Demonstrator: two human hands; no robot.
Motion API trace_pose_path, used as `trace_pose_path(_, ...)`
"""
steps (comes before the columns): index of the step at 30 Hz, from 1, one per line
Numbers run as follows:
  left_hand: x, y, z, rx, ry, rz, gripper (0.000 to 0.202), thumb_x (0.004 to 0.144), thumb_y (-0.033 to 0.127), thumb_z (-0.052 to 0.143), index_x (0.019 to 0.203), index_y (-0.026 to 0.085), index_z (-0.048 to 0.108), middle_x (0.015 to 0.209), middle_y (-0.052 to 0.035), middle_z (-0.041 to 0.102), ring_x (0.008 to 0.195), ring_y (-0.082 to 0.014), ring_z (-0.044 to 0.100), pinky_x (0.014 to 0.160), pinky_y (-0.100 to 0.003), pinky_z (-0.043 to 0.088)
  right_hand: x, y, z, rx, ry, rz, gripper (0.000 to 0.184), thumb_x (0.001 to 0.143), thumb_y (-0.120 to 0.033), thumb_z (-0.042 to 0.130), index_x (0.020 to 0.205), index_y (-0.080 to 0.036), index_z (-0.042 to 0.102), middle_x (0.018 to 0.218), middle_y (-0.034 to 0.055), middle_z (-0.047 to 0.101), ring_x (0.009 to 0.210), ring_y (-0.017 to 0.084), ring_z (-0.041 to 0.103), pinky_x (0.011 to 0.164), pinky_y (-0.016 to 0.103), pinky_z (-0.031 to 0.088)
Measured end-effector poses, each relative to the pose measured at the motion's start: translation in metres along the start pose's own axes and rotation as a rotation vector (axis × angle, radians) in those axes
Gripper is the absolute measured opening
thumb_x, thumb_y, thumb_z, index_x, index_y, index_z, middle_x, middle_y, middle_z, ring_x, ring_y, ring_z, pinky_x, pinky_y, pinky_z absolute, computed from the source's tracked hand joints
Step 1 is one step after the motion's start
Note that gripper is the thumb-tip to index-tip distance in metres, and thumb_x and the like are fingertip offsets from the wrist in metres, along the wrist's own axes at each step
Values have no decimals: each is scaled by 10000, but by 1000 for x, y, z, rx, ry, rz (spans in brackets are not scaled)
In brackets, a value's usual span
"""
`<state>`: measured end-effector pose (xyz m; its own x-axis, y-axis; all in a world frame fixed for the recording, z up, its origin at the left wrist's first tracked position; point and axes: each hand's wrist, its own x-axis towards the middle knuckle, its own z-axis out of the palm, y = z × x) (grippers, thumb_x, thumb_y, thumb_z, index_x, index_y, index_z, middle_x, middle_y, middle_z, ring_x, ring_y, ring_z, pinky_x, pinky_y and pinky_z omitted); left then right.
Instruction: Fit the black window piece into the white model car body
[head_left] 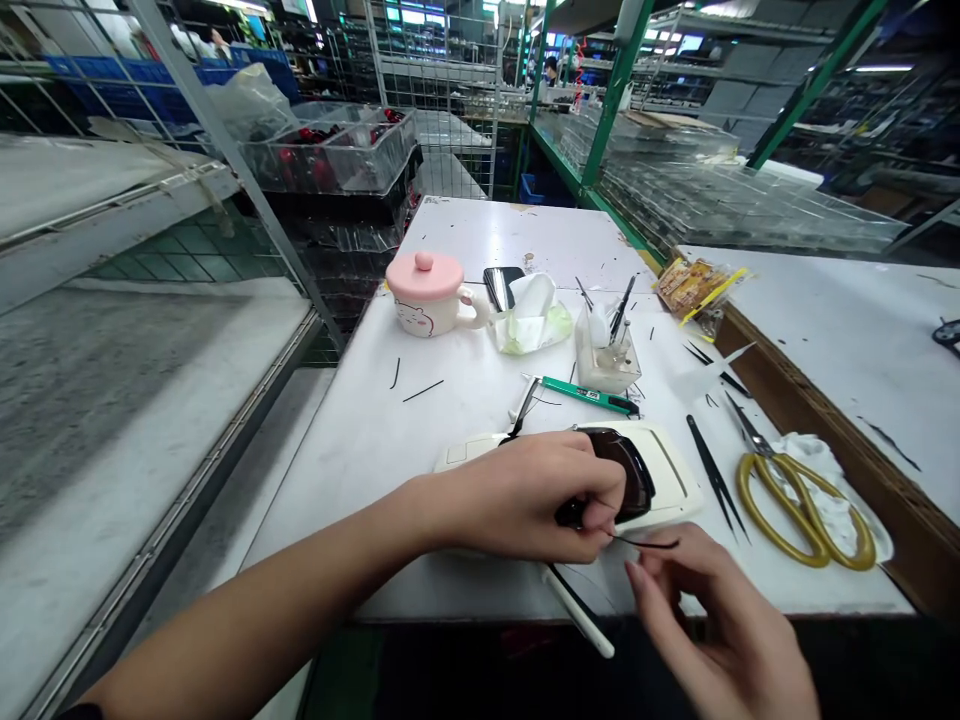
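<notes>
My left hand (540, 495) is wrapped round a pair of sunglasses with dark lenses (637, 475), above a cream-white flat object (671, 465). One black-and-white temple (581, 612) sticks out toward me past the table edge, and another temple (523, 410) points away. From my left fingertips a thin black strip (645, 544) runs to the right, crossing the index finger of my right hand (720, 610). That hand's thumb and index finger are pinched close together; what lies between them is too small to make out.
Right of the hands lie black tweezers (716, 475) and yellow-handled scissors (799, 490). Beyond are a green cutter (589, 395), a clear tool holder (607, 360), tissues (532, 320) and a pink-lidded mug (427, 295). A wire rack (277, 240) stands left; a brown ledge (817, 440) runs along the right.
</notes>
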<state>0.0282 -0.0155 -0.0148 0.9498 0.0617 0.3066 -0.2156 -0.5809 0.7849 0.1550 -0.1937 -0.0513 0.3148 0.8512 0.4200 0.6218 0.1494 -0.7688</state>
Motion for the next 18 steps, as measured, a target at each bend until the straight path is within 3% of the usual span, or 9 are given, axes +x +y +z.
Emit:
trace_pose_path(2,0,0,-1,-18,-1,-33,257,792,96,578,695,214,371,765,8,635,778,-141,520,723,-244,416,5,12,6,-100,-70,-112,72,926,-154,557,945,-220,580,765,-5,564,618,108,564,563,190,478)
trace_pose_path(4,1,0,0,-30,-8,-48,265,786,91,579,691,214,364,764,10,639,778,-139,519,726,-243,413,8,20,13,-173,-57,-170,82,926,-139,547,956,-214,563,757,-12,549,616,105,571,552,178,476)
trace_pose_path(13,1,-1,2,-21,-17,-49,278,785,96,591,676,213,364,712,26,593,729,-133,472,683,-244,387,8,22,28,-272,97,-253,115,922,-91,530,897,-203,541,707,-21,596,546,87,565,531,179,454)
trace_pose_path(18,0,-2,-1,-90,-14,-87,293,774,83,606,676,211,361,754,31,630,748,-125,490,736,-236,401,3,31,29,-317,166,-244,116,923,-113,574,1020,-178,576,759,5,646,582,106,620,565,196,487)
